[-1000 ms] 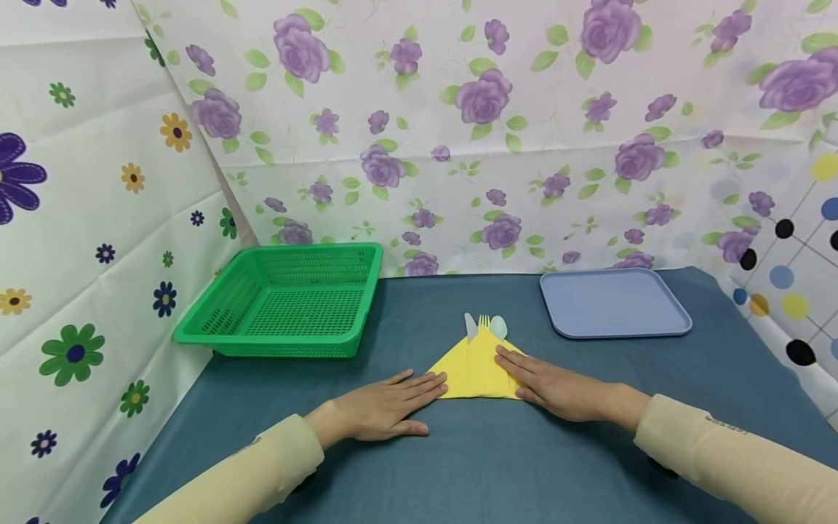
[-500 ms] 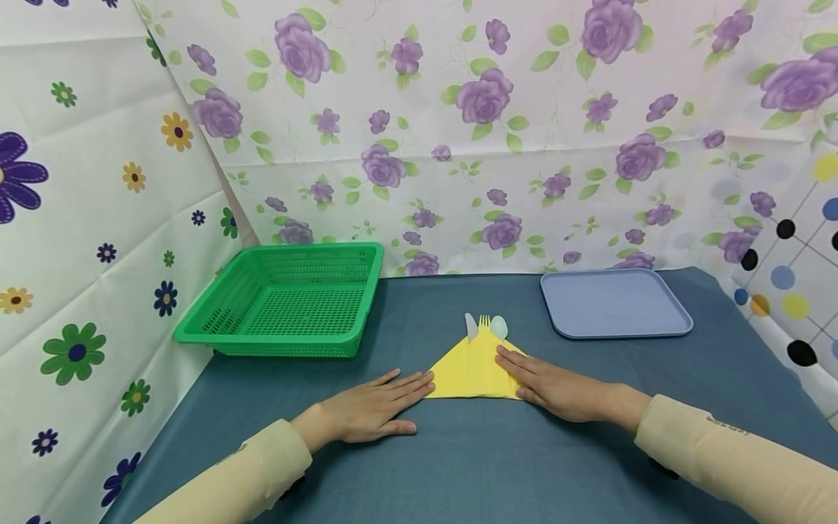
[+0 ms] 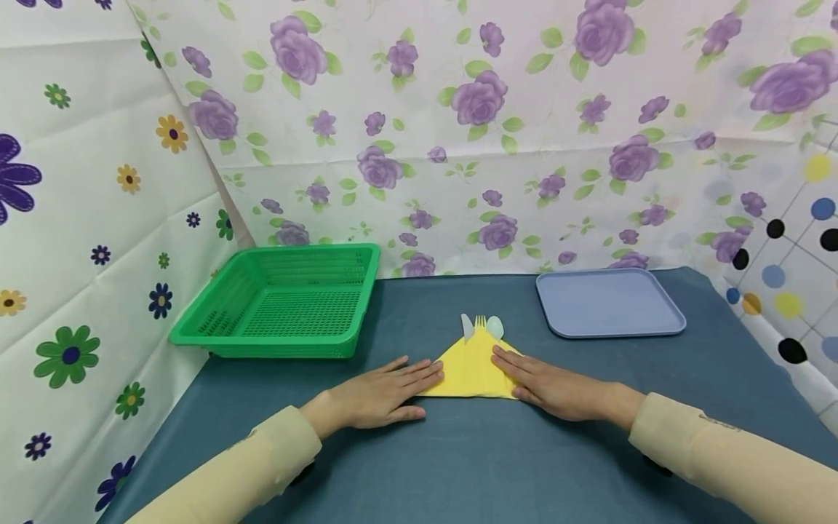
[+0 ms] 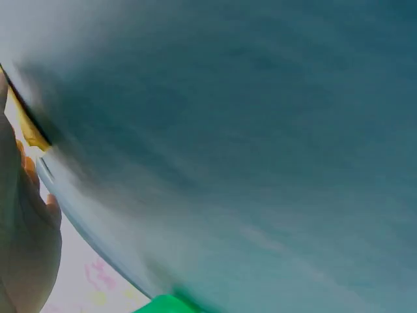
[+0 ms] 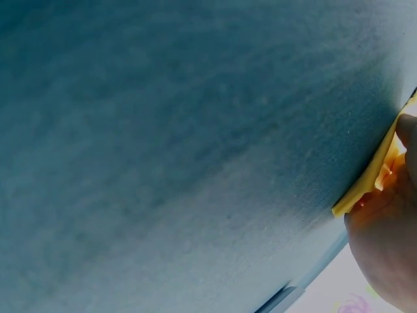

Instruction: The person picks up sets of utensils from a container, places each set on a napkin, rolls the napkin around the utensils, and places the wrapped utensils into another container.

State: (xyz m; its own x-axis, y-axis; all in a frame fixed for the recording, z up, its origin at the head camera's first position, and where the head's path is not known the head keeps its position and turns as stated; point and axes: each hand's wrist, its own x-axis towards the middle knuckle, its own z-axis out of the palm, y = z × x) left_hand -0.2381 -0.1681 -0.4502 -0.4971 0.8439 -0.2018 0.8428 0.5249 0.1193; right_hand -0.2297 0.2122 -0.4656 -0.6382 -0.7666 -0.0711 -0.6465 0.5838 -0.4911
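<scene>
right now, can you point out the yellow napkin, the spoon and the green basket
yellow napkin point(image 3: 471, 372): head view, middle of its folded front
spoon point(image 3: 494, 327): head view, its bowl, above the napkin's edge
green basket point(image 3: 302, 312): head view, its bare mesh floor

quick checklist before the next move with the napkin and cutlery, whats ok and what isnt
1. Knife, fork and spoon tucked in: ok, their ends show above the napkin.
2. Hands off the napkin: not ok, the left hand rests on its left corner, the right hand on its right side.
3. Folds hold unaided: cannot tell, both hands are touching it.
4. Tray lying flat: ok, right of the napkin.
5. Basket upright: ok, left of the napkin.
</scene>
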